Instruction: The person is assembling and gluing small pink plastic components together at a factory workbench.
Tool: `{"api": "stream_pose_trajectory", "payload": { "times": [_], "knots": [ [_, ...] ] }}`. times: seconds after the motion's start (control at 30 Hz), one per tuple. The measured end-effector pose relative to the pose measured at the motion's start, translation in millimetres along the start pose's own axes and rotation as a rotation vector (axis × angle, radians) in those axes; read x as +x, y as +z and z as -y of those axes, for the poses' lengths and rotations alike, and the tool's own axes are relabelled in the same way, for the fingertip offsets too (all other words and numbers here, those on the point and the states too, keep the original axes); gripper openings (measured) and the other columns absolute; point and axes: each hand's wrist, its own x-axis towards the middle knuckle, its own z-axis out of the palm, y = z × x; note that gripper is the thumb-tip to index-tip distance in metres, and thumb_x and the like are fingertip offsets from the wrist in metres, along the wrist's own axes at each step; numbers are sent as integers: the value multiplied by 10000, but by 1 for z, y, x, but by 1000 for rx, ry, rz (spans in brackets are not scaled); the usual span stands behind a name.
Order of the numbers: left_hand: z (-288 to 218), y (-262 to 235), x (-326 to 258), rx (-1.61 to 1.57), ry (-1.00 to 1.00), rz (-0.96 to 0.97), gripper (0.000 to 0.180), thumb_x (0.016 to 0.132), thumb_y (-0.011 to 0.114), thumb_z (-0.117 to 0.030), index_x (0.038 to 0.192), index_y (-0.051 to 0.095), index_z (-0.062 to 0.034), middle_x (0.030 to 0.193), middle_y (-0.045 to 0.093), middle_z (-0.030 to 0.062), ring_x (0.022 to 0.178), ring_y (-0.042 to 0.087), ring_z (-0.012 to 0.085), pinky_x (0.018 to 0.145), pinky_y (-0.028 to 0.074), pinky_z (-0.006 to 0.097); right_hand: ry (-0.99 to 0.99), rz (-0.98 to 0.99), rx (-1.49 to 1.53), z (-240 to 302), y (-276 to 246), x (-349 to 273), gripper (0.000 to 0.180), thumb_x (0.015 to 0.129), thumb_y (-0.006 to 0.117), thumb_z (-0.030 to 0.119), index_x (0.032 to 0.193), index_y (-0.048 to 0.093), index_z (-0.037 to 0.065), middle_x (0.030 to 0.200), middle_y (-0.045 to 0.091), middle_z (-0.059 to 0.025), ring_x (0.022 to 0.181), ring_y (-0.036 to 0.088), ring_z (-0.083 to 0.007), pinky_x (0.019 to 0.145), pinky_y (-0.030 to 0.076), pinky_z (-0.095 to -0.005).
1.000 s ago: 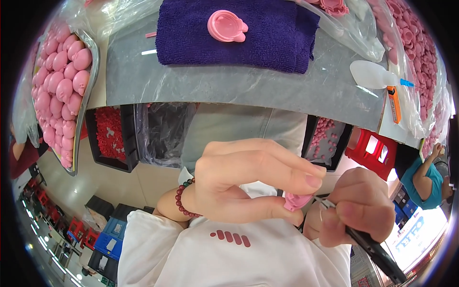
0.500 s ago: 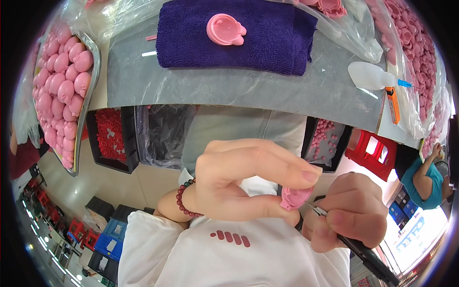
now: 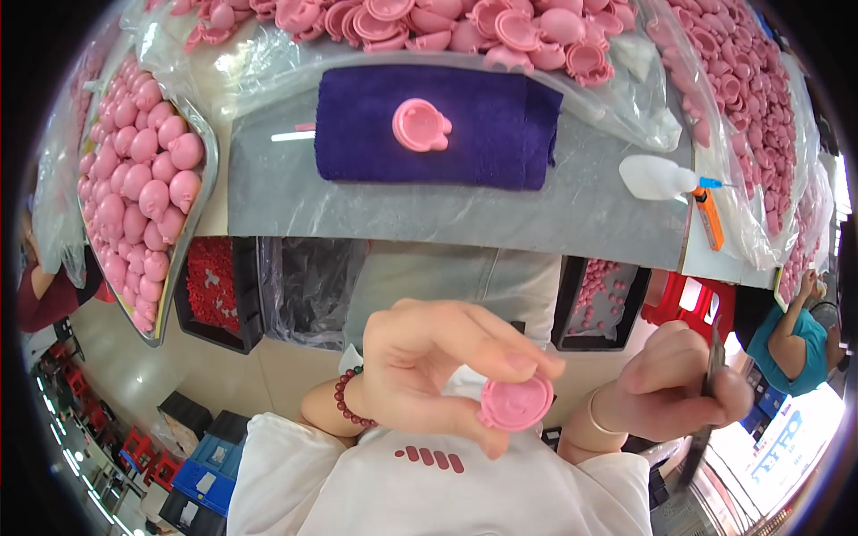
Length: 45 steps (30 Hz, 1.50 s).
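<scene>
My left hand (image 3: 447,371) pinches a small round pink plastic part (image 3: 518,402) between thumb and fingers, in front of my chest. Its round recessed face is turned up into view. To the right, my right hand (image 3: 670,384) is closed round a slim black-handled tool (image 3: 712,371) with a narrow pointed end, apart from the pink part. The tool stands upright, slightly blurred, and I cannot tell its exact kind. On the folded purple towel (image 3: 500,134) lies a pink hollow half-shell (image 3: 420,125) with small bumps on its right side.
A tray (image 3: 211,170) of pink balls stands at left. Pink shells (image 3: 384,22) lie in plastic at the back. A white squeeze bottle (image 3: 657,177) and orange cutter (image 3: 708,219) lie at right. Black bins (image 3: 250,295) sit below the grey tabletop (image 3: 277,196). A co-worker (image 3: 791,348) is at far right.
My right hand has drawn the tool away to the right and turned its tip upward. My left hand has moved slightly left and down, turning the pink part's face up. The view has tilted up.
</scene>
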Motion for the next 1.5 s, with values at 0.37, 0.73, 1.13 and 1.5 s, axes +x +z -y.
{"api": "stream_pose_trajectory", "payload": {
  "times": [0.37,0.73,1.13,1.5],
  "knots": [
    [-13,8,4,143,-83,82,469,610,810,-114,989,568,18,955,594,267,845,629,262,657,547,290,-538,360,-119,2,15,-5,116,879,474,271,934,411,191,841,667,-61,817,583,-210,679,424,-366],
    [-10,12,13,194,-37,155,443,640,798,-110,981,556,38,946,594,275,743,631,236,607,540,278,61,-216,-525,-9,-45,-7,375,937,351,312,967,563,4,639,440,-72,561,404,-138,480,287,-265],
    [28,11,66,1462,312,182,419,564,741,21,954,598,-36,958,640,76,797,581,246,695,465,302,430,174,-1409,-23,-155,23,171,825,592,138,824,523,-19,653,501,-79,535,476,-140,487,360,-267],
    [25,13,84,1909,379,15,416,620,757,-193,978,589,-62,1024,617,67,826,523,251,742,399,344,306,359,-1388,-48,-163,63,201,754,636,161,892,595,21,826,558,-97,729,557,-248,660,435,-310]
  ]
}}
